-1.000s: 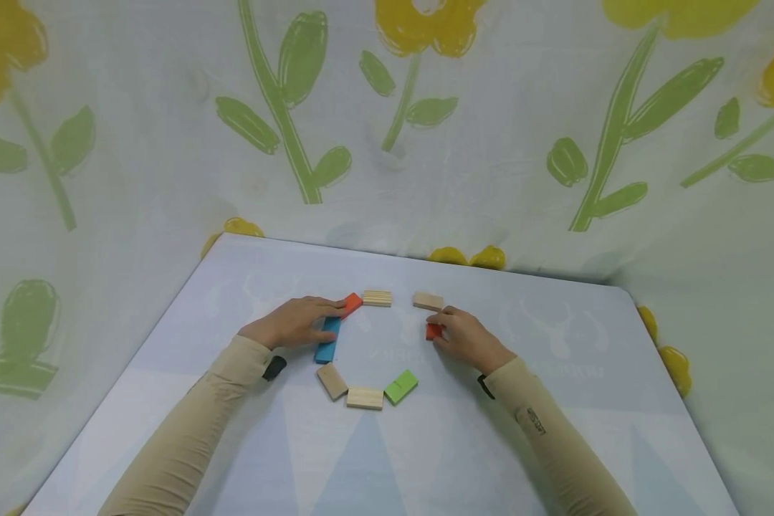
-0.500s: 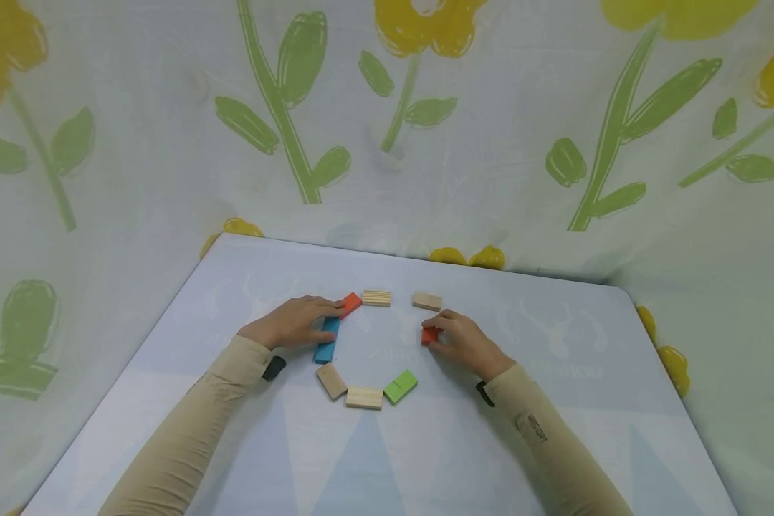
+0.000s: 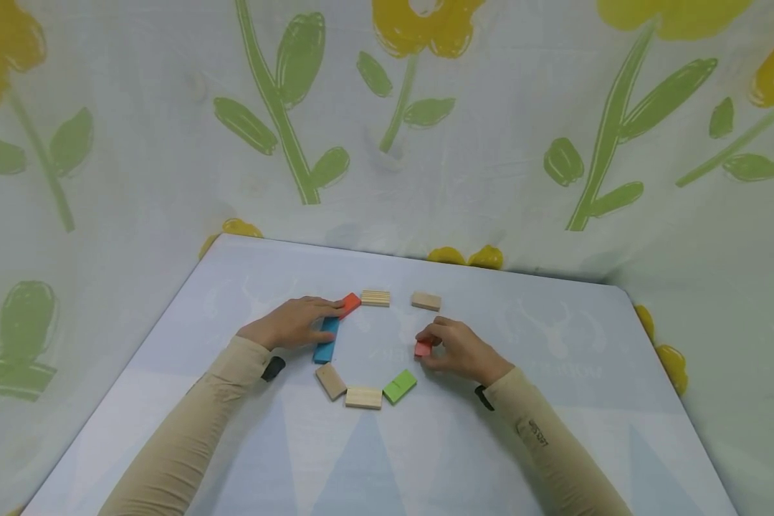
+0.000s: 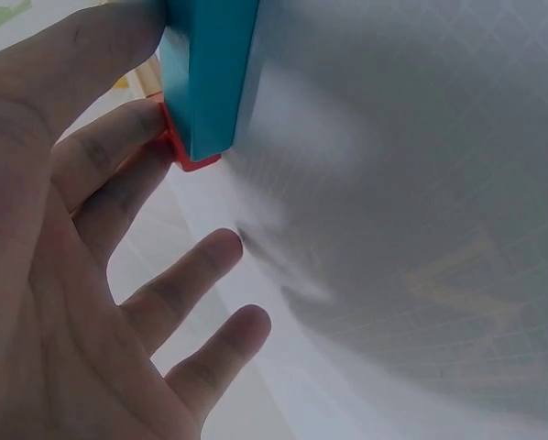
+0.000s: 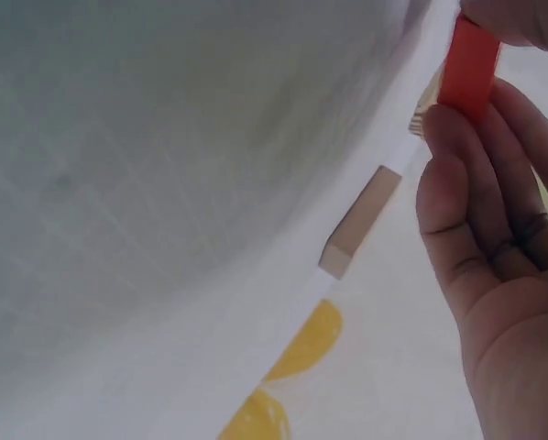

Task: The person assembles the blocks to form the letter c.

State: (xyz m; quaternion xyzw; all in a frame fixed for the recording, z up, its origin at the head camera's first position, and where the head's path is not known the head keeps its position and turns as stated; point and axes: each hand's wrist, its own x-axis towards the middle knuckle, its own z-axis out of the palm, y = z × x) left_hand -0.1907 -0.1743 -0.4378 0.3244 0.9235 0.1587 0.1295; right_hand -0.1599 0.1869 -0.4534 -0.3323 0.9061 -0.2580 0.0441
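Several small rectangular blocks lie in an open ring on the table. My left hand (image 3: 292,322) rests on the ring's left side, thumb at a blue block (image 3: 325,344) and fingertips against an orange-red block (image 3: 351,304). In the left wrist view, two other fingers stretch out apart from the blocks. Between thumb and fingertips, my right hand (image 3: 462,351) pinches a red block (image 5: 471,69), held at the ring's right side between a plain wooden block (image 3: 426,301) and a green block (image 3: 400,387). Part of the red block is hidden behind the fingers.
A ridged wooden block (image 3: 376,298) touches the orange-red one at the back. Two wooden blocks, one slanted (image 3: 331,381) and one straight (image 3: 364,398), form the front left. A flower-patterned cloth (image 3: 490,179) hangs behind the pale table (image 3: 522,444).
My right hand has drawn the red block toward me and slightly left, away from the plain wooden block. My left hand has stayed in place on the blue and orange-red blocks.
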